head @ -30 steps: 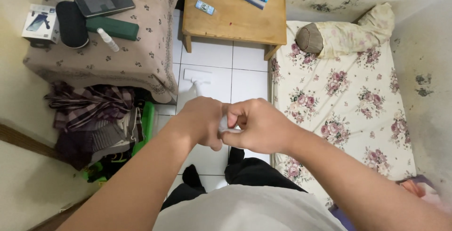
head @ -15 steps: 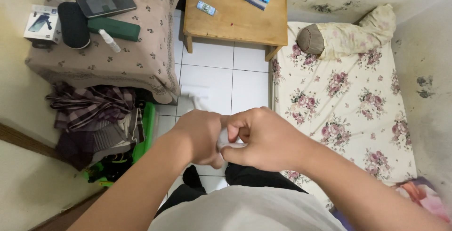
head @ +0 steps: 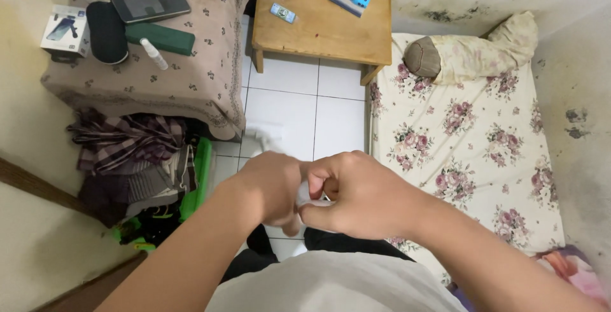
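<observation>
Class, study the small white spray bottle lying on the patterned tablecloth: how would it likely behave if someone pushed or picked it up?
The white spray bottle lies on its side and looks round, so a sideways push would probably roll it, though the tablecloth may slow it. It looks small and slim, so it is likely light. Its smooth surface could be slightly slippery.

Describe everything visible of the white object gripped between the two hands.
The white object shows only as a small sliver between the left hand and right hand, both closed on it. It looks smooth and pale, perhaps plastic. A blurred white shaft runs down from the fists to a flat head on the tiled floor.
</observation>
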